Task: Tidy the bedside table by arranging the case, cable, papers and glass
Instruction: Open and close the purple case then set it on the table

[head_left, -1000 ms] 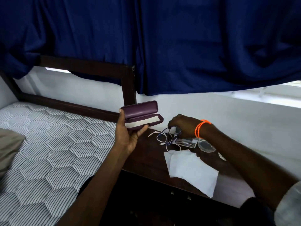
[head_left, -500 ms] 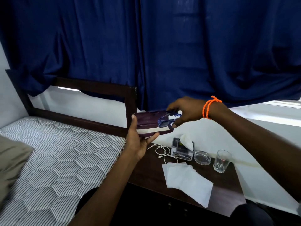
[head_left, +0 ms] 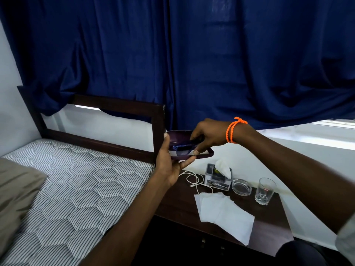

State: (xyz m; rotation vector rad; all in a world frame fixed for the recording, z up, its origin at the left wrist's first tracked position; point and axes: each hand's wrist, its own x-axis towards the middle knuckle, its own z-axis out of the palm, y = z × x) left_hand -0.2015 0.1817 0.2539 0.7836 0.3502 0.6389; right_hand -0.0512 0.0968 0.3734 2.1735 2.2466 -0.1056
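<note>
two bare forearms reach forward from the bottom of the view, above a striped mattress point(head_left: 63, 189) with one tan pillow point(head_left: 13, 192) at the left and a dark wooden table point(head_left: 269, 225) at the right. nearest on the table lies a loose overlapping spread of white papers point(head_left: 224, 215); the exact count cannot be told. beyond them sit one white cable point(head_left: 194, 179) in a loose coil, one small tissue box point(head_left: 218, 178) with a tissue poking up, one glass ashtray point(head_left: 241, 187) and one empty drinking glass point(head_left: 265, 191), standing upright near the table's right edge. above the table's left end, the left hand point(head_left: 169, 162) cups one open purple case point(head_left: 190, 144) from below, thumb up its left side, fingers curled under. the right hand point(head_left: 209, 137), with an orange cord bracelet point(head_left: 233, 130) on the wrist, pinches one pair of blue-framed glasses point(head_left: 181, 149) that rests in the open case. behind stand a dark bed frame point(head_left: 132, 110) and deep blue curtains point(head_left: 172, 54).
</note>
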